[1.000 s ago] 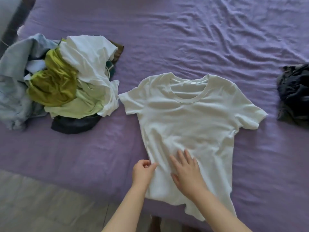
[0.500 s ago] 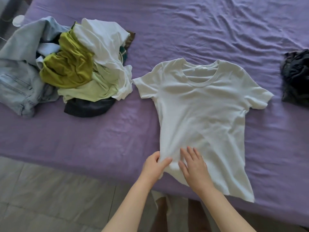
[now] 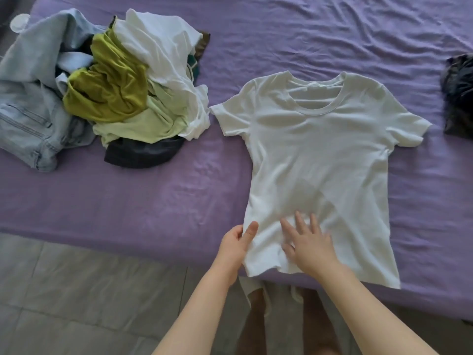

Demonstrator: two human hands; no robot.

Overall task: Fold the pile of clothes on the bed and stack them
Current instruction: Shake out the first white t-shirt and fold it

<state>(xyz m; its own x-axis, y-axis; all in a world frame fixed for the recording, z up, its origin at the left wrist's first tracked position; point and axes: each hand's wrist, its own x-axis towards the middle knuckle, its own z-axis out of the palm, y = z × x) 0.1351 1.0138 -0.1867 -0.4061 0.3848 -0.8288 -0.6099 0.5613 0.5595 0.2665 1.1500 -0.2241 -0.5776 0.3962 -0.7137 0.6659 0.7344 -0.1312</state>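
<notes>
A white T-shirt (image 3: 320, 155) lies spread face up on the purple bed sheet (image 3: 166, 201), collar away from me and hem at the bed's near edge. My left hand (image 3: 234, 245) pinches the shirt's lower left side seam between thumb and fingers. My right hand (image 3: 308, 243) lies flat on the fabric just above the hem, fingers straight and spread. A jumbled pile of clothes (image 3: 122, 90) sits at the upper left, with white, olive, pale green and dark pieces.
Light blue jeans (image 3: 28, 121) lie against the pile's left side. A dark garment (image 3: 459, 96) sits at the right edge of the bed. Grey floor tiles (image 3: 76, 298) run along the bed's near side, where my legs show below the shirt hem.
The view has shifted, so the bed and clothes sit lower and further right in frame. My left hand moved from a closed fist beside the shirt to pinching its side seam; my right hand stays flat.
</notes>
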